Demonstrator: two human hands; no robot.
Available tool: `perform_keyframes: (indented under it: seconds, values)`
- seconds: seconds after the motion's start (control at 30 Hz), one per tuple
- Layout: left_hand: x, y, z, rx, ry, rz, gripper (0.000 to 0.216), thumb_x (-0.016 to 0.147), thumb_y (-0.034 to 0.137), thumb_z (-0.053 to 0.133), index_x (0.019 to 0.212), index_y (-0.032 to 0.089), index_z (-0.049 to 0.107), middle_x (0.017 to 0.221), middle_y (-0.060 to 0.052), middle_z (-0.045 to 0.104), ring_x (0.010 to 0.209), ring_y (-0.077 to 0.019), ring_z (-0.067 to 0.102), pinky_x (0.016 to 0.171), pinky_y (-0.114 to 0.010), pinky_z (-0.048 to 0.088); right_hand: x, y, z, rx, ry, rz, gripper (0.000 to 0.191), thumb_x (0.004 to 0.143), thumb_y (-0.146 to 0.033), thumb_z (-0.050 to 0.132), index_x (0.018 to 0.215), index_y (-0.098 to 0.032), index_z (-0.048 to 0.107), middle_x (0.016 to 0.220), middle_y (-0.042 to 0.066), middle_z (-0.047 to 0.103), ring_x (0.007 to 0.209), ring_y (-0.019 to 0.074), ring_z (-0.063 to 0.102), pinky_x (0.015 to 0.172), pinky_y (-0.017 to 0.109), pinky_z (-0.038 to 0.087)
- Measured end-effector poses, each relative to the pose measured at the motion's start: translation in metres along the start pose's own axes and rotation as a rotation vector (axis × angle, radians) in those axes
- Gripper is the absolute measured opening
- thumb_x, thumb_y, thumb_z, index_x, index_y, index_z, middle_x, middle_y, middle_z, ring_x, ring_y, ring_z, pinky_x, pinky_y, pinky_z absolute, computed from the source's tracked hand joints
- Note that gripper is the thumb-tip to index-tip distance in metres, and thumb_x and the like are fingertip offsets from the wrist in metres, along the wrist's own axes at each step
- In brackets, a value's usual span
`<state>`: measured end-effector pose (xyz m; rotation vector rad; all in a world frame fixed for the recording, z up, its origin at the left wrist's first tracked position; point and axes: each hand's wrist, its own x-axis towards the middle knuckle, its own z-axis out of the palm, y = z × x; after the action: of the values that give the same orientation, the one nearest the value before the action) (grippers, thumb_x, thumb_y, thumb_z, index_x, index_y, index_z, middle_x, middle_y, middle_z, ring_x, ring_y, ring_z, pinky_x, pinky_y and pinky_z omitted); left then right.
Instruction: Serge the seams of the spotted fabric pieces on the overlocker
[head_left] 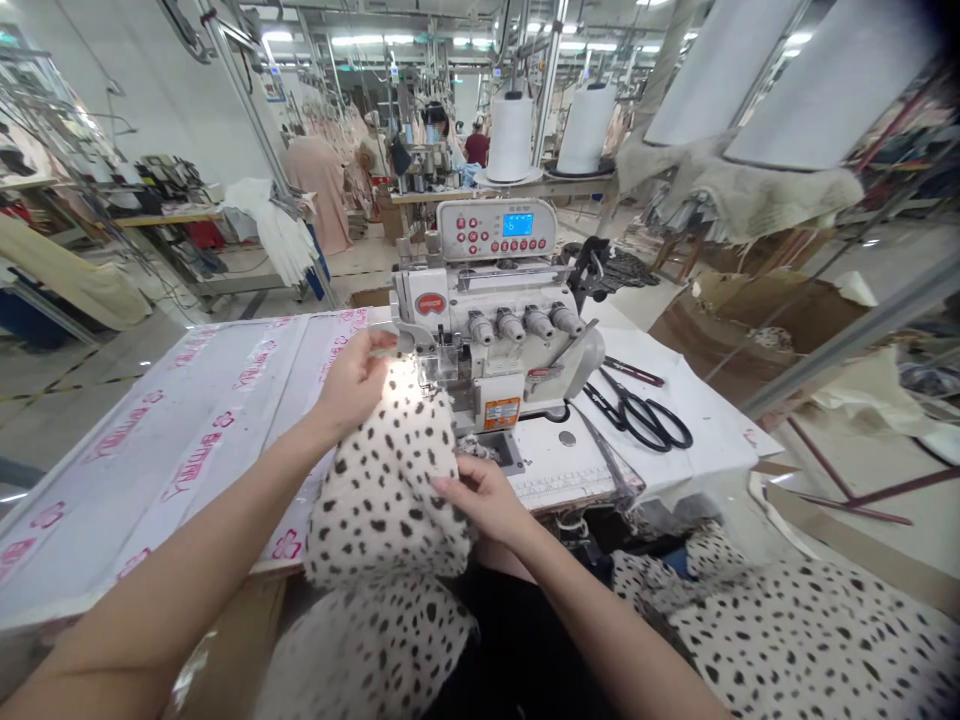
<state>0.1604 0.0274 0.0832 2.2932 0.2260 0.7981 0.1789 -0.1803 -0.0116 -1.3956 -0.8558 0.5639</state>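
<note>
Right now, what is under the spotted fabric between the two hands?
Below the spotted fabric, a lower spotted fold shows, beside black clothing. What lies directly beneath both is covered and cannot be seen.

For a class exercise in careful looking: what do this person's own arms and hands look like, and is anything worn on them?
The left hand and right hand are bare, without gloves. The left forearm and right forearm are bare too, with no sleeve, watch or bracelet in view. Between them is what looks like black clothing.
</note>
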Motion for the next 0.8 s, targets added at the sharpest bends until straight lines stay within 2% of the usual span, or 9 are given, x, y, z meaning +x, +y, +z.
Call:
perform_keyframes:
  seconds: [0.07, 0.13, 0.23, 0.3, 0.37, 0.43, 0.57, 0.67, 0.8]
  values:
    - [-0.015, -0.006, -0.003, -0.15, 0.187, -0.089, 0.031, 0.08, 0.026, 0.051, 0.109, 0.02, 0.046, 0.123, -0.008, 0.049, 0.116, -0.0189, 0.046, 0.097, -0.035, 0.039, -0.009, 0.0, 0.005, -0.075, 0.005, 0.016, 0.026, 0.072, -0.039, 0.067, 0.083, -0.016, 0.064, 0.084, 0.003, 0.063, 0.078, 0.0187, 0.057, 0.069, 0.028, 0.046]
    - [-0.041, -0.011, -0.01, -0.303, 0.211, -0.357, 0.047, 0.078, 0.037, 0.057, 0.12, 0.023, 0.042, 0.133, -0.01, 0.043, 0.121, -0.0208, 0.044, 0.099, -0.036, 0.04, -0.021, 0.002, 0.01, -0.207, 0.022, 0.02, 0.025, 0.068, -0.032, 0.071, 0.087, -0.017, 0.066, 0.092, 0.006, 0.065, 0.086, 0.0224, 0.059, 0.075, 0.032, 0.047]
    - [-0.088, -0.016, -0.024, -0.588, -0.026, -0.824, 0.063, 0.073, 0.045, 0.063, 0.128, 0.023, 0.04, 0.128, -0.014, 0.05, 0.112, -0.0255, 0.054, 0.092, -0.038, 0.048, -0.035, 0.001, 0.015, -0.398, 0.048, -0.016, 0.017, 0.07, -0.022, 0.068, 0.086, -0.016, 0.066, 0.097, 0.011, 0.065, 0.093, 0.026, 0.058, 0.082, 0.036, 0.045]
    - [-0.114, -0.015, -0.034, -0.769, -0.211, -1.032, 0.069, 0.068, 0.04, 0.07, 0.127, 0.018, 0.044, 0.118, -0.016, 0.058, 0.107, -0.0289, 0.057, 0.089, -0.04, 0.05, -0.039, -0.008, 0.015, -0.417, 0.039, -0.025, 0.015, 0.07, -0.019, 0.067, 0.085, -0.017, 0.067, 0.097, 0.011, 0.066, 0.094, 0.0268, 0.058, 0.082, 0.036, 0.046]
    - [-0.128, -0.009, -0.044, -0.922, -0.337, -1.171, 0.073, 0.064, 0.031, 0.074, 0.128, 0.012, 0.044, 0.111, -0.018, 0.062, 0.105, -0.0318, 0.058, 0.089, -0.043, 0.05, -0.042, -0.023, 0.014, -0.299, -0.019, 0.025, 0.013, 0.071, -0.022, 0.067, 0.083, -0.018, 0.068, 0.093, 0.008, 0.068, 0.09, 0.0262, 0.06, 0.079, 0.034, 0.048]
    - [-0.133, -0.003, -0.052, -1.016, -0.334, -1.248, 0.077, 0.063, 0.025, 0.074, 0.131, 0.011, 0.04, 0.107, -0.018, 0.063, 0.104, -0.0332, 0.058, 0.09, -0.046, 0.05, -0.044, -0.037, 0.014, -0.065, -0.104, 0.105, 0.018, 0.073, -0.028, 0.067, 0.089, -0.02, 0.068, 0.094, 0.005, 0.068, 0.09, 0.0247, 0.062, 0.077, 0.032, 0.05]
    - [-0.122, 0.008, -0.063, -1.039, -0.073, -1.258, 0.078, 0.062, 0.025, 0.072, 0.132, 0.014, 0.039, 0.103, -0.013, 0.066, 0.104, -0.0336, 0.058, 0.088, -0.045, 0.052, -0.05, -0.038, 0.02, 0.311, -0.175, 0.203, 0.025, 0.08, -0.039, 0.059, 0.095, -0.021, 0.068, 0.098, 0.003, 0.068, 0.092, 0.0215, 0.062, 0.079, 0.031, 0.05]
    - [-0.11, 0.013, -0.064, -1.021, 0.053, -1.246, 0.069, 0.065, 0.029, 0.067, 0.129, 0.016, 0.044, 0.098, -0.01, 0.068, 0.104, -0.033, 0.058, 0.086, -0.044, 0.053, -0.051, -0.024, 0.024, 0.378, -0.167, 0.234, 0.028, 0.08, -0.043, 0.059, 0.088, -0.019, 0.069, 0.094, 0.004, 0.068, 0.091, 0.021, 0.062, 0.082, 0.031, 0.048]
    - [-0.096, 0.016, -0.061, -0.981, 0.115, -1.184, 0.061, 0.067, 0.027, 0.062, 0.126, 0.016, 0.048, 0.098, -0.009, 0.069, 0.102, -0.0317, 0.059, 0.087, -0.042, 0.053, -0.043, -0.013, 0.024, 0.398, -0.137, 0.303, 0.036, 0.076, -0.05, 0.061, 0.081, -0.015, 0.068, 0.083, 0.005, 0.069, 0.082, 0.02, 0.063, 0.076, 0.032, 0.049]
